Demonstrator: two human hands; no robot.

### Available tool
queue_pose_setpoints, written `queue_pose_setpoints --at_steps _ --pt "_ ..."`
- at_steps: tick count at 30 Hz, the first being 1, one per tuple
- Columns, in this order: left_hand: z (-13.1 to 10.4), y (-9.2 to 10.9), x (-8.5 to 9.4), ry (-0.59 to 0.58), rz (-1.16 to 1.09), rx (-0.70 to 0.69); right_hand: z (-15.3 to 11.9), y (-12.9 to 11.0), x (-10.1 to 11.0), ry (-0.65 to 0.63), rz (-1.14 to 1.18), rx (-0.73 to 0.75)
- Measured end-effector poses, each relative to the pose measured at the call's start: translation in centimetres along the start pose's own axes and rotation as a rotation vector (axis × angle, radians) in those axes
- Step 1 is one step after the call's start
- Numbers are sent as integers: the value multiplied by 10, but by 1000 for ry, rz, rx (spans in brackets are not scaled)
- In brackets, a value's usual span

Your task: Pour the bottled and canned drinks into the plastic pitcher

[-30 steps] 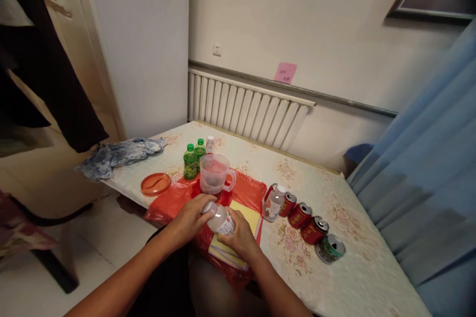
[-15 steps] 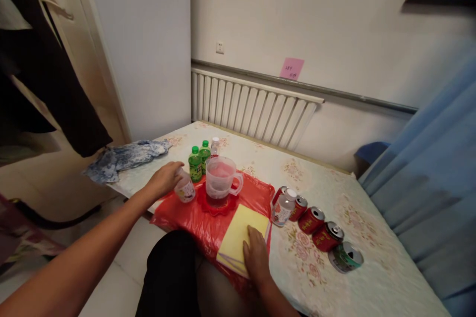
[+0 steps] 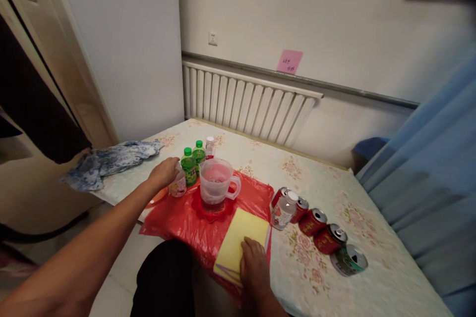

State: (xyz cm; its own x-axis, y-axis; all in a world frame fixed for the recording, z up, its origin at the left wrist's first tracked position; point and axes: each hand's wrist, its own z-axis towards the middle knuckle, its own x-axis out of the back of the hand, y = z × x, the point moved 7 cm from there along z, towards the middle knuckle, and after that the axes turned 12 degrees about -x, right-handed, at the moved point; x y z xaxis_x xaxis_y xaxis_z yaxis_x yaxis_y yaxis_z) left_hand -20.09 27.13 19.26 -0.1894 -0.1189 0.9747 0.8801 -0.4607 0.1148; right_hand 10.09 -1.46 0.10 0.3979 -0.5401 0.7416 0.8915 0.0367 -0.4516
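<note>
In the head view, the left hand (image 3: pixel 164 172) grasped a labelled clear bottle (image 3: pixel 177 182) beside the green-capped bottles (image 3: pixel 189 168), left of the measuring jug (image 3: pixel 215 182); the right hand (image 3: pixel 255 262), unclenched, rested on the yellow pad (image 3: pixel 242 242).

White radiator (image 3: pixel 247 101) beneath a pale wall (image 3: pixel 253 10), blue curtain (image 3: pixel 427 158) rightward.
</note>
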Motion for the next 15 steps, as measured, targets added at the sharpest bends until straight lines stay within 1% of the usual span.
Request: queue_pose_setpoints --at_steps 4,9,13,15 --pt "3 -3 -2 -14 -15 -2 0 -1 1 -11 12 -13" --pt "0 -6 5 9 -28 5 0 -2 1 -21 8 -34" --pt "-13 -7 18 67 -29 29 1 -4 3 -16 11 -25" --pt "-26 -5 25 133 -35 53 3 -6 6 -14 26 -35"
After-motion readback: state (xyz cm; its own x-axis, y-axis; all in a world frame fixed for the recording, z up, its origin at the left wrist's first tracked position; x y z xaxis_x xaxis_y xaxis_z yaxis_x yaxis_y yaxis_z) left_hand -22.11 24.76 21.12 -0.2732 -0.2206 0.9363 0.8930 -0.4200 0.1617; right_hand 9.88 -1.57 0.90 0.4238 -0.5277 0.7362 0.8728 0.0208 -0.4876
